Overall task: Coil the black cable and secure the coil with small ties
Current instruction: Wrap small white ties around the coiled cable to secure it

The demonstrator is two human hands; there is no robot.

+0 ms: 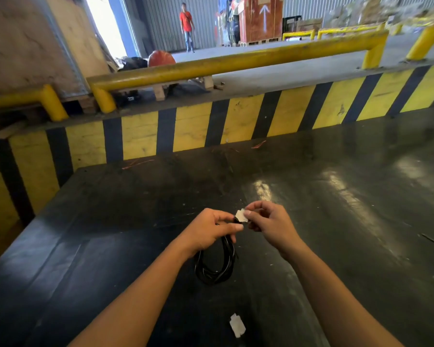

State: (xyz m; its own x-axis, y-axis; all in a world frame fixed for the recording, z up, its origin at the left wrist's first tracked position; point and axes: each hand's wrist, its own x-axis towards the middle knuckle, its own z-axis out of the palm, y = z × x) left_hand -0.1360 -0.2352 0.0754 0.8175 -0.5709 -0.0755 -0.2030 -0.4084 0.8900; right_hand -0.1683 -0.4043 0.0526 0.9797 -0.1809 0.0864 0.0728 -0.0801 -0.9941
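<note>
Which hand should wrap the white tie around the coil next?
Probably the right hand: its fingertips already pinch the white tie at the coil's top. The left hand is occupied gripping the black cable coil, steadying it.

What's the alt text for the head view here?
Two bare hands hold a coiled black cable above a dark table: the left hand grips the coil's top while the right hand pinches a small white tie against it. Another white piece lies on the table nearer the camera; yellow-black barriers stand behind.
</note>
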